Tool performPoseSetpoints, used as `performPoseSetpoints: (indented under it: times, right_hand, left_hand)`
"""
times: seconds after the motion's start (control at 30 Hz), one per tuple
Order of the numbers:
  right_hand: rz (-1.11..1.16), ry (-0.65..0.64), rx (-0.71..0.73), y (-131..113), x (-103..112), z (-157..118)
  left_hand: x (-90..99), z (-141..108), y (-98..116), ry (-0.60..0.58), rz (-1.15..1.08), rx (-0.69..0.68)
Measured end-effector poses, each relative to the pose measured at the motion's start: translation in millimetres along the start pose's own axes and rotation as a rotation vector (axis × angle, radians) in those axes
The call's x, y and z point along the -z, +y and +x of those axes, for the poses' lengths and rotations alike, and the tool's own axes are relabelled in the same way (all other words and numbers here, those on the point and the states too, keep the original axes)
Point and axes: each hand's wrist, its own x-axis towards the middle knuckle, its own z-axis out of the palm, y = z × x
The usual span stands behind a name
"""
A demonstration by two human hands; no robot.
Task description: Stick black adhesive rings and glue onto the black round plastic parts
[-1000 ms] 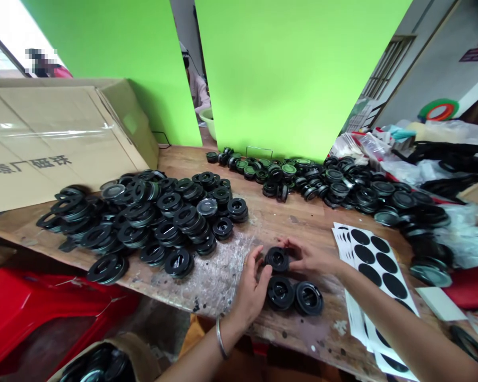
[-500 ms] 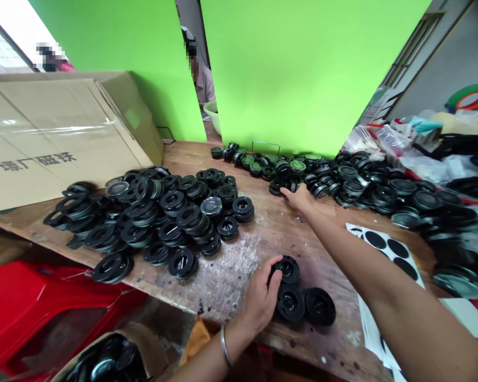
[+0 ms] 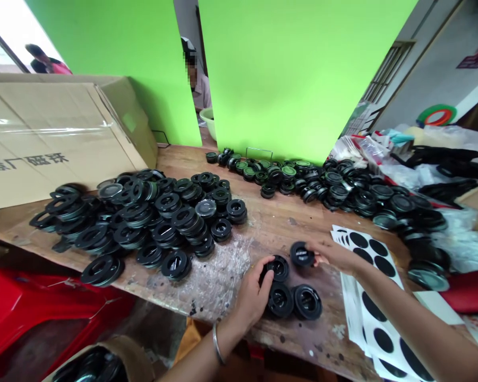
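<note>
My left hand (image 3: 255, 289), with a bangle at the wrist, has its thumb and fingers round the left side of a black round part (image 3: 279, 268) on the table. Two more black round parts, one in front (image 3: 280, 300) and one to the right (image 3: 307, 302), lie close to it. My right hand (image 3: 322, 253) grips the edge of another black disc (image 3: 301, 254), just behind and right of that group. To the left spreads a large pile of black rings and discs (image 3: 169, 204).
Many black and green-topped round parts (image 3: 289, 171) line the green panel (image 3: 271, 74). Sheets of black circle stickers (image 3: 383, 339) lie at right. A cardboard box (image 3: 51, 138) stands back left. A person (image 3: 199, 79) shows through the panel gap.
My right hand has come back from the far row toward my left hand, now with a black disc in its fingers. My left hand stays at its part. The view has shifted slightly.
</note>
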Motion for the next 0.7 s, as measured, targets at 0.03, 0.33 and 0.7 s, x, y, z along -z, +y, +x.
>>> performPoseSetpoints:
  times: [0.03, 0.33, 0.7]
  right_hand:
    - [-0.084, -0.040, 0.058, 1.0, -1.8, -7.3]
    - [-0.683, 0.496, 0.225, -12.9, 51.9, 81.7]
    - [-0.835, 0.722, 0.026, -9.4, 62.6, 134.9]
  left_hand:
    - [0.1, 0.3, 0.0, 0.001, 0.002, 0.001]
    - [0.3, 2.5, 0.0, -0.004, -0.042, 0.055]
    - [0.9, 3.0, -3.4, 0.008, -0.080, 0.077]
